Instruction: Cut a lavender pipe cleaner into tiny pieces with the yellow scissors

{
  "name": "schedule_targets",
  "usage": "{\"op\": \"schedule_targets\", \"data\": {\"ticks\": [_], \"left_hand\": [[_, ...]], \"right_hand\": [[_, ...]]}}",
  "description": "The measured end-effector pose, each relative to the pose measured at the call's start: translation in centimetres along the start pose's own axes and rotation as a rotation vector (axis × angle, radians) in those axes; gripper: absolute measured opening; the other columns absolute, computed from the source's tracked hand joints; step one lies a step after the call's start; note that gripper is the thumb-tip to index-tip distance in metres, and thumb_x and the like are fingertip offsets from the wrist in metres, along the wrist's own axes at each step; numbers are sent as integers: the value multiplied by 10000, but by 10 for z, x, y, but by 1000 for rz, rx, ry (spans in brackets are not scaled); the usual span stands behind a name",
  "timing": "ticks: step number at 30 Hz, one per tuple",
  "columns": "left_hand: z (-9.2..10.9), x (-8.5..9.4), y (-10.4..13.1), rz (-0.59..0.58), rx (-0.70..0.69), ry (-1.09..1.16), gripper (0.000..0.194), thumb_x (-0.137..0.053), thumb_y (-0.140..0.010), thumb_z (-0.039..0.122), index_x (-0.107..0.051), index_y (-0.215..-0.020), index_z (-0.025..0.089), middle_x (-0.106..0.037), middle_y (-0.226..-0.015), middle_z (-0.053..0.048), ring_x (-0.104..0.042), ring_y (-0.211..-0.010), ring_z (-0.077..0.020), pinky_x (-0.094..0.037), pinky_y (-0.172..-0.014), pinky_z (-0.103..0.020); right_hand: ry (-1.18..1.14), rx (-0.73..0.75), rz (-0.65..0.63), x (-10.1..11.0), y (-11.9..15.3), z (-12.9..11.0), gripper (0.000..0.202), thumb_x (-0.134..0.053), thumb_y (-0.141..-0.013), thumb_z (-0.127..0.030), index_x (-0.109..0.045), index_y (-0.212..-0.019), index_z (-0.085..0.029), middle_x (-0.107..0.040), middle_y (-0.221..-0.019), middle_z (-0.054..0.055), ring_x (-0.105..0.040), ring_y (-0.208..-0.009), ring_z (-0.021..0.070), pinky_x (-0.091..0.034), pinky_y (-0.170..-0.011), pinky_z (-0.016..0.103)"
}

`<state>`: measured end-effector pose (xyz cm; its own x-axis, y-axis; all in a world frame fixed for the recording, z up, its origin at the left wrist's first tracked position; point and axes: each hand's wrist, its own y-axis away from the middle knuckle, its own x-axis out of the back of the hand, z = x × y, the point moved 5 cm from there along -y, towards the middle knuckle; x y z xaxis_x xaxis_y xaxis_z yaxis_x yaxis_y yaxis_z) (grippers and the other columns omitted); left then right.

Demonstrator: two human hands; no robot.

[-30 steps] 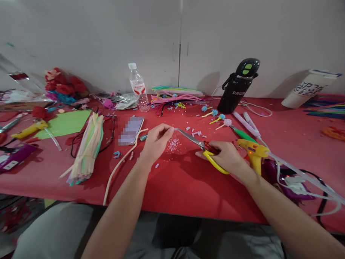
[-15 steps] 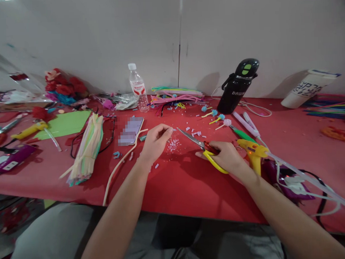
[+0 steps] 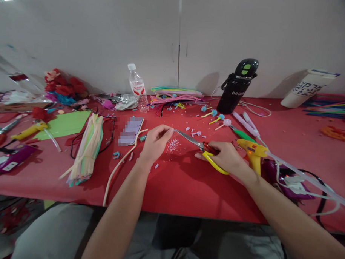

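Note:
My left hand (image 3: pixel 158 140) is closed in a pinch on a tiny lilac piece of pipe cleaner, mostly hidden by the fingertips. My right hand (image 3: pixel 225 154) grips scissors (image 3: pixel 193 139) by their yellow and red handles. Their blades point left and look nearly closed, with the tip right at my left fingertips. Beneath lies a small heap of pale lilac clippings (image 3: pixel 173 145) on the red tabletop (image 3: pixel 174 186). Short cut lilac pieces (image 3: pixel 197 134) are scattered beyond the blades. A cream pipe cleaner (image 3: pixel 114 169) curves along the table beside my left forearm.
A phone (image 3: pixel 131 131) and a pipe cleaner bundle (image 3: pixel 87 151) lie left. Behind stand a plastic bottle (image 3: pixel 138 89) and a black flask (image 3: pixel 236 87). A yellow glue gun (image 3: pixel 254 153) is close to my right wrist. Small blue and pink pompom stems (image 3: pixel 220 117) lie near the flask.
The scissor tip has moved slightly left, up to my left fingertips. The lilac piece that stuck out there shows less now. Both hands have barely shifted.

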<state>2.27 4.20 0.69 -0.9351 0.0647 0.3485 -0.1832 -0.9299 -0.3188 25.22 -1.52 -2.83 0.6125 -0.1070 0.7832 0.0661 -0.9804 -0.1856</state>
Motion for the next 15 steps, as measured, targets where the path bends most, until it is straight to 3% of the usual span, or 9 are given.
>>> {"op": "schedule_targets", "data": {"ticks": [15], "left_hand": [[-5, -1, 0, -4, 70, 39, 285, -508, -856, 391, -559, -692, 164, -467, -579, 28, -411, -534, -91, -309, -511, -225]], "right_hand": [[37, 14, 8, 2, -1, 0, 522, -650, -681, -600, -353, -565, -186, -293, -535, -51, -243, -527, 84, -214, -446, 216]]}}
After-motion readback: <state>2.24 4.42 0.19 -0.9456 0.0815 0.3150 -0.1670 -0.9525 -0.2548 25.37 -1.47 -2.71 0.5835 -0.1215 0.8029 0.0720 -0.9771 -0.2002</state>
